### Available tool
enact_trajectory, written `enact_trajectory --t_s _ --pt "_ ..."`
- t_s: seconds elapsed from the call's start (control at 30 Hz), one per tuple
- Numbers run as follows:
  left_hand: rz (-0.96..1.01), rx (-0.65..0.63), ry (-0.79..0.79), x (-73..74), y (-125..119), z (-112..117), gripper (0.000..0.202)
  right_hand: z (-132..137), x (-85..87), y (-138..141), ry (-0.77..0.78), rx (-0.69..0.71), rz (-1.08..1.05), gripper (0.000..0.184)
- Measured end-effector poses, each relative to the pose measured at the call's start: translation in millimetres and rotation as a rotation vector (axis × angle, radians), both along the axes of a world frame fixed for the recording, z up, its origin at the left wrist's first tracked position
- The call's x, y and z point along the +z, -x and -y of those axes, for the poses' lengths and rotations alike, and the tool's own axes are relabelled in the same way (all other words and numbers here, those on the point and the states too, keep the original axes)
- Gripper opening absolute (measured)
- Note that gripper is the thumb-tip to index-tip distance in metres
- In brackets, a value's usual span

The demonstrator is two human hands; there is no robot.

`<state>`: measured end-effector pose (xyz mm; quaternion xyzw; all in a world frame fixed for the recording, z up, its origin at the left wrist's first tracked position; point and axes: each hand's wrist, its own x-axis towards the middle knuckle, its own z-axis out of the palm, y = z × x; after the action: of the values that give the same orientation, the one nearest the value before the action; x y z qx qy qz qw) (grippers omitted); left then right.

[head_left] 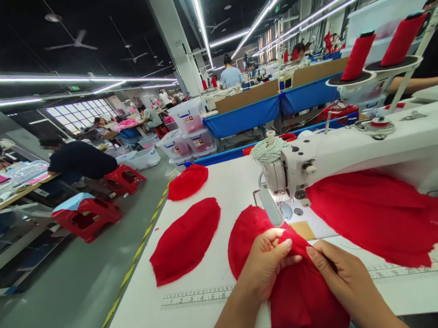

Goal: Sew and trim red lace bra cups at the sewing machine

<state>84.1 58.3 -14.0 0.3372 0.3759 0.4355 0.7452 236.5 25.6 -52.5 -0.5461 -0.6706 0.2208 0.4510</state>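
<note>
Both my hands hold a piece of red fabric [303, 295] at the front edge of a white sewing table [197, 300]. My left hand [267, 264] pinches a fold of it between thumb and fingers. My right hand [340, 275] grips the same fold from the right, fingers closed. The cloth runs up toward the needle area of a white sewing machine [370, 142]. More red fabric [378, 216] lies bunched under the machine arm.
Two oval red pieces, one near [185, 240] and one far [187, 182], lie on the table to the left. Red thread cones [359, 56] stand on the machine. An aisle with red stools [86, 218], plastic bins [188, 116] and seated workers lies left.
</note>
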Motion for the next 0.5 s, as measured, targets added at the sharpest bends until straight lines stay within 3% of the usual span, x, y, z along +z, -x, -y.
enact_trajectory --t_s 0.27,0.37,0.5 --pt "-0.021 0.057 0.012 -3.6 1 0 0.026 -7 3.4 -4 0.052 -0.017 0.053 0.032" --pt "-0.031 0.071 0.021 -3.4 0 -1 0.028 -10 5.9 -2 -0.059 -0.110 0.039 0.015" --pt "-0.062 0.072 0.023 -4.8 -1 0 0.030 -16 12.5 7 -0.155 -0.128 0.001 0.013"
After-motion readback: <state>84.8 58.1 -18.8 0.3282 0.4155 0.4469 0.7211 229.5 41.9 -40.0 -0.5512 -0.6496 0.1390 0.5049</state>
